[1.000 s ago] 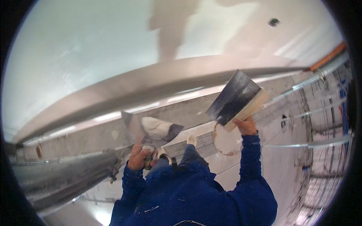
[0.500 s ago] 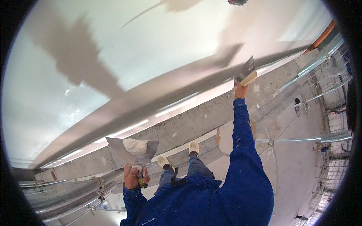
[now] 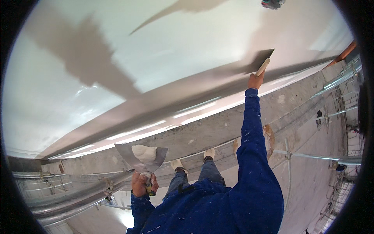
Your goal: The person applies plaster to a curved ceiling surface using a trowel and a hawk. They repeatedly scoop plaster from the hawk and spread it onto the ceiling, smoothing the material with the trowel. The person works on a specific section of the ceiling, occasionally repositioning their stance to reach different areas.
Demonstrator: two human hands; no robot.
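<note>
Plastering trowel (image 3: 261,59), upper right of the frame, is pressed flat to the white wall (image 3: 163,50); the right hand (image 3: 255,81) is closed around its pale handle, arm stretched out. Lower left, the left hand (image 3: 141,184) is clenched on a second broad blade (image 3: 141,158) carrying a lump of white plaster (image 3: 144,153). Metal scaffold tubes (image 3: 307,156) run below.

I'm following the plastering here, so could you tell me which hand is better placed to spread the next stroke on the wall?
Probably the right hand: it holds the wide trowel against the white wall, arm outstretched. The left hand holds the loaded knife low, away from the wall.
</note>
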